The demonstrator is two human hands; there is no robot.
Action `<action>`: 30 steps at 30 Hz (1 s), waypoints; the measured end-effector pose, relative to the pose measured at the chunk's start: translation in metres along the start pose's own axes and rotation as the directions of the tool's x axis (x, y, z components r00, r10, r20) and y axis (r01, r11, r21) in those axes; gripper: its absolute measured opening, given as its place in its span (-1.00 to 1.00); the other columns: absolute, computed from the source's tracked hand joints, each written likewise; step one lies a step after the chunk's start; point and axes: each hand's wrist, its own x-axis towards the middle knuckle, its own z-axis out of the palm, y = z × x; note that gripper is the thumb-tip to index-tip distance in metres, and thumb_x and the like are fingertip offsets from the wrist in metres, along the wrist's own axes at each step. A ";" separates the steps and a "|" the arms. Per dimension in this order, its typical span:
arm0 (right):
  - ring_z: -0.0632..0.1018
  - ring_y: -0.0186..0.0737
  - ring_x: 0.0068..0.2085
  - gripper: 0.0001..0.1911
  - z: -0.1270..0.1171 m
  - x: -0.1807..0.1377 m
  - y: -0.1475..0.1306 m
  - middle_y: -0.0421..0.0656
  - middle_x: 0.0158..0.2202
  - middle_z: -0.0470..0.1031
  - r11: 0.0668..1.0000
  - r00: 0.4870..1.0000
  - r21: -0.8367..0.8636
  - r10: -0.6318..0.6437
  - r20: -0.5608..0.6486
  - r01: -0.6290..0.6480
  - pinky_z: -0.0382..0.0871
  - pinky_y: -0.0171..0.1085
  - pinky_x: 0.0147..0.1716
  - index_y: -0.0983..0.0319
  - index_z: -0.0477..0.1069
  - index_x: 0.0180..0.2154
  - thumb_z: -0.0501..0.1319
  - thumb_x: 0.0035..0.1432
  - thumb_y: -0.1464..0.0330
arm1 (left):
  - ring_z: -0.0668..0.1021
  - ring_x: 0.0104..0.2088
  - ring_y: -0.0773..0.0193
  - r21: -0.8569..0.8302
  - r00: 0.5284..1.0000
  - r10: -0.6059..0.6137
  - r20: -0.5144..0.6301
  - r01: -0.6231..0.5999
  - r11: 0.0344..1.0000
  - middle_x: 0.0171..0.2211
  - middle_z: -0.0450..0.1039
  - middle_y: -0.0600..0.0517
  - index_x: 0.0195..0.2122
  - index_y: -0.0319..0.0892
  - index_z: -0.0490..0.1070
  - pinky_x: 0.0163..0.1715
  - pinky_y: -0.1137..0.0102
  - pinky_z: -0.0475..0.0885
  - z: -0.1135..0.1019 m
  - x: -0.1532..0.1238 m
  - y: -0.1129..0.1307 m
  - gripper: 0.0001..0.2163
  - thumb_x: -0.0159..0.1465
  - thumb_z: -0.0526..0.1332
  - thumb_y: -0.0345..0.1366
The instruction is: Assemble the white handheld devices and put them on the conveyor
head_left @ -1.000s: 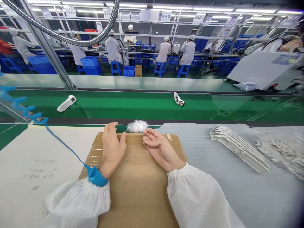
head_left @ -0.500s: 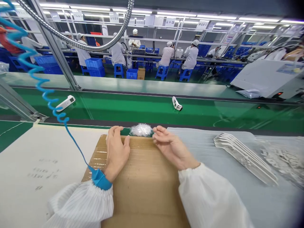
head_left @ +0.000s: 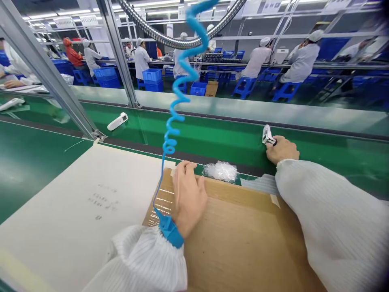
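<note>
On the green conveyor belt (head_left: 209, 138), at the far right, lies a white plastic housing (head_left: 267, 134) with a dark end. My right hand (head_left: 283, 150) reaches over to it with fingers closed around its near end. My left hand (head_left: 189, 198) lies over the left part of a brown cardboard sheet (head_left: 237, 235). Its fingers are stretched forward and the thumb is apart, with nothing in it. A blue wrist strap (head_left: 170, 232) with a coiled blue cord (head_left: 179, 97) is on my left wrist. A crumpled clear plastic bundle (head_left: 221, 171) sits beyond the cardboard's far edge.
Another white handheld device (head_left: 118, 121) lies farther left on the belt. A white sheet with handwriting (head_left: 91, 190) covers the bench on the left. Metal posts (head_left: 117, 52) rise at the belt's edge. Co-workers in white (head_left: 304, 56) sit at a line behind.
My right hand has gone from above the cardboard out to the belt and closed on the white housing. The view has swung right. My left hand stays over the cardboard.
</note>
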 end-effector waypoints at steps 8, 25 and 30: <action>0.59 0.04 0.00 -0.60 -0.068 -0.060 -0.052 -0.08 0.00 0.60 0.924 0.963 0.306 -0.261 0.065 0.230 0.44 -0.03 0.01 0.00 0.41 0.16 -0.01 0.39 0.21 | 0.39 0.25 0.00 -0.143 0.990 0.138 0.001 -0.136 0.980 0.20 0.36 -0.20 0.08 -0.18 0.36 0.27 0.01 0.29 -0.006 0.001 0.008 -0.70 0.33 0.21 -0.29; 0.56 -0.01 -0.12 -0.80 -0.103 -0.208 -0.028 -0.09 -0.15 0.60 0.642 0.656 0.134 -0.731 -0.188 0.755 0.32 -0.03 -0.07 0.06 0.54 -0.22 0.22 0.32 0.13 | 0.59 -0.26 0.11 -0.296 0.860 0.187 0.474 -0.044 0.954 -0.29 0.61 -0.01 -0.08 -0.06 0.58 -0.25 0.33 0.40 -0.017 -0.008 0.028 -0.76 0.34 0.17 -0.17; 0.54 -0.07 -0.21 -0.80 -0.100 -0.209 -0.032 -0.11 -0.22 0.63 0.545 0.526 -0.182 -0.838 -0.145 0.819 0.17 -0.04 -0.10 0.12 0.52 -0.34 0.19 0.36 0.31 | 0.59 -0.25 0.08 -0.261 0.875 0.157 0.457 -0.036 0.965 -0.30 0.61 -0.03 -0.13 -0.05 0.58 -0.24 0.32 0.39 -0.014 -0.007 0.027 -0.80 0.32 0.20 -0.20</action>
